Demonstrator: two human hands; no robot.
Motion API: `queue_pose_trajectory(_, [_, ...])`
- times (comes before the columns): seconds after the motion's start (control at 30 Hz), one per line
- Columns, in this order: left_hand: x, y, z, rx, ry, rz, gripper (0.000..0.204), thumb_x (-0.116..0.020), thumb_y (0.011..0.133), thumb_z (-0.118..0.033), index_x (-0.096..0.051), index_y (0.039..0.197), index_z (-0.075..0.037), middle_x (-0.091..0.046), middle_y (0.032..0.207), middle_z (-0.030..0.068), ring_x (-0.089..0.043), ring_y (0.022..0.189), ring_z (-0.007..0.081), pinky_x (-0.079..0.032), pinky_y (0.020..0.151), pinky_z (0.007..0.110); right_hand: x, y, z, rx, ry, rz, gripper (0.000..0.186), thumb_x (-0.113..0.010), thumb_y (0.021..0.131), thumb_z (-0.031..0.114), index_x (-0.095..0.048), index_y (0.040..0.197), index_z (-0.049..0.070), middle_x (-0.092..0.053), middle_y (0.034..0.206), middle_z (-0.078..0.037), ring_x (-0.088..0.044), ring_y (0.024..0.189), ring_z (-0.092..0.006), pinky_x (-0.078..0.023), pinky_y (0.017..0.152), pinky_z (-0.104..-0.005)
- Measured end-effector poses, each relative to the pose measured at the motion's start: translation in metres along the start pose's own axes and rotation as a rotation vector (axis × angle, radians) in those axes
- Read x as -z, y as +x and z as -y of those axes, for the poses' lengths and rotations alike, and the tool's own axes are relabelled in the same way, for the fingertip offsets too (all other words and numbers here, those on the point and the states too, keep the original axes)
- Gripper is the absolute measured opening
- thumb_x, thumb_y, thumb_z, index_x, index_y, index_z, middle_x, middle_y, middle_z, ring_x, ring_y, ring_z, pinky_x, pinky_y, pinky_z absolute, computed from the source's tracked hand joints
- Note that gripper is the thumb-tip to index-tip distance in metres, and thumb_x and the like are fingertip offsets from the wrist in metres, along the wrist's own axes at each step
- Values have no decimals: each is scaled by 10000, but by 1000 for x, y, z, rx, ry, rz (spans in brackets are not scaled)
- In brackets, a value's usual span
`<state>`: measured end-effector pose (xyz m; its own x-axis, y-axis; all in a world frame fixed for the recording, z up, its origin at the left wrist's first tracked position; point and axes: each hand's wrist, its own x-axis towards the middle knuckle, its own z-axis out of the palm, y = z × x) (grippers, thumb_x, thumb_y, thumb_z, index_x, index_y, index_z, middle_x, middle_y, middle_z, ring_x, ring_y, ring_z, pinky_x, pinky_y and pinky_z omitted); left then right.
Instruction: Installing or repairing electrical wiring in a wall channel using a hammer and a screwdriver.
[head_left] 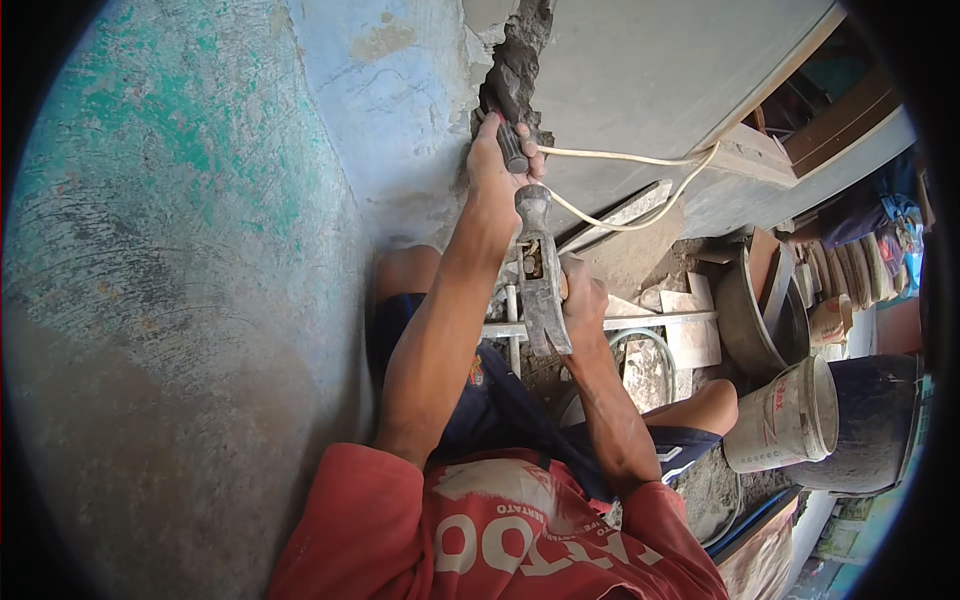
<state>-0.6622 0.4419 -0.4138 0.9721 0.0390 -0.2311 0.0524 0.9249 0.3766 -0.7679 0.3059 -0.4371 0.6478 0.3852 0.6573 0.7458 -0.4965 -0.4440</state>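
Note:
A rough groove (520, 55) is broken into the plaster of the wall in front of me. My left hand (492, 165) is wrapped round the dark ribbed handle of a chisel (513, 152), held at the groove's lower end; its tip is hidden in there. Just below, my right hand (585, 295) grips a claw hammer (541, 275) by its handle, most of which the fist hides. The hammer's striking face is close to the chisel's butt end, and its claw points back toward me. I cannot tell whether the two touch.
A white cable (655, 158) loops out from beside the groove. On the right are a window frame (755, 150), a large round basin (760, 320), a white bucket (785, 415) and a dark tub (875, 420). Boards and tile pieces (690, 340) litter the floor. A blue-green wall (200, 250) rises at left.

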Motion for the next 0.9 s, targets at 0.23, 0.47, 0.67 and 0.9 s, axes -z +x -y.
queue_pose_trajectory(0.23, [-5, -18, 10, -63, 118, -108, 268, -425, 855, -337, -486, 765, -91, -418, 486, 10, -381, 410, 134, -318, 427, 263, 7, -22, 6, -304, 84, -57, 242, -584, 765, 138, -474, 914, -19, -562, 690, -166, -573, 609, -330, -442, 545, -386])
queue_pose_trajectory(0.47, [21, -9, -13, 21, 149, 130, 243, -410, 882, -299, -483, 772, -96, -417, 465, 0, -382, 393, 129, -321, 398, 256, 3, -12, 6, -62, 29, 46, 290, -566, 757, 98, -459, 1001, -16, -555, 734, -192, -573, 659, -381, -453, 572, -404])
queue_pose_trajectory(0.67, [16, 1, -11, 34, 192, 102, 251, -419, 882, -313, -487, 768, -100, -427, 472, 6, -386, 388, 147, -331, 412, 255, -8, 1, -4, -54, -92, 127, 330, -615, 738, 121, -450, 1002, 10, -575, 783, -170, -577, 639, -352, -463, 506, -399])
queue_pose_trajectory(0.9, [28, 13, -7, 2, 232, 83, 321, -407, 895, -381, -465, 803, -79, -465, 553, 38, -436, 377, 173, -362, 355, 321, -9, -6, -14, -203, -54, 142, 342, -640, 708, 128, -451, 972, 20, -569, 730, -187, -572, 649, -360, -460, 505, -408])
